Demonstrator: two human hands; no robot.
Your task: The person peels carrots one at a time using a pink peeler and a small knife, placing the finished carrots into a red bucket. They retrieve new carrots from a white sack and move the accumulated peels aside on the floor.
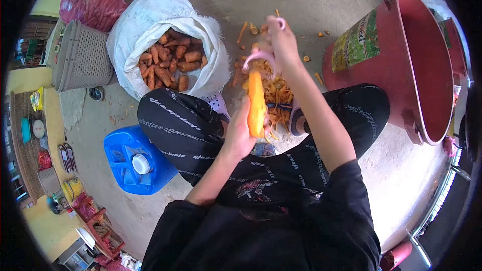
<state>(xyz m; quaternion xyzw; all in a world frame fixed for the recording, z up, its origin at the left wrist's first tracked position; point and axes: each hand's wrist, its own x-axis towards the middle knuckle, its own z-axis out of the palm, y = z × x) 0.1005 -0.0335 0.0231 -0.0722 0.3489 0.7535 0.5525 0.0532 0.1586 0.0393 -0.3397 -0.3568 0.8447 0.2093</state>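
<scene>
My left hand [240,131] is closed round the thick end of a peeled, bright orange carrot [256,103], which points away from me. My right hand [282,42] grips a pink peeler [261,58], slightly blurred, whose head is at the carrot's far end. Beneath them, orange peelings [279,91] lie heaped on the floor between my feet. To the left stands an open white sack [150,12] with many unpeeled, soil-stained carrots [168,62] inside.
A large red tub [366,70] leans by my right knee. Beside my left leg is a blue jerrycan [118,163] with a white cap. A grey plastic basket [85,57] and a red mesh bag [93,2] stand beyond the sack. Carrot scraps dot the concrete floor [311,0].
</scene>
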